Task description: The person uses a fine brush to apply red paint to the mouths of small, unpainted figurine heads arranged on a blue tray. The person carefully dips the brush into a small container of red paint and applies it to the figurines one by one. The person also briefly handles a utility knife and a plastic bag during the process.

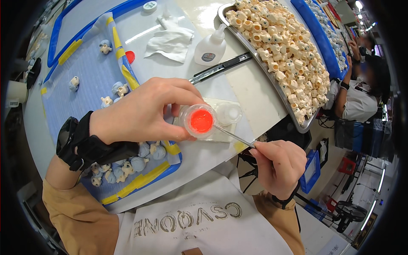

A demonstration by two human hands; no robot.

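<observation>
My left hand [140,108] grips a small clear cup [184,121] of bright orange-red paint [201,120], thumb and fingers on its sides. My right hand [280,163] pinches a thin metal rod [233,136] between thumb and fingertips. The rod slants up and left, and its far end meets the right side of the cup; whether the tip dips into the paint I cannot tell. Beside the cup, a second small translucent cup [229,114] rests on a pale square pad [221,136].
Small doll heads with light-blue hair [138,163] lie in a blue-rimmed tray [176,163]. A metal tray [302,127] heaped with cream doll-head parts [282,55] stands right. Beyond my hands are a utility knife [223,67], white bottle [210,47], white cloth [172,42] and red lid [130,57]. Another person [361,93] sits far right.
</observation>
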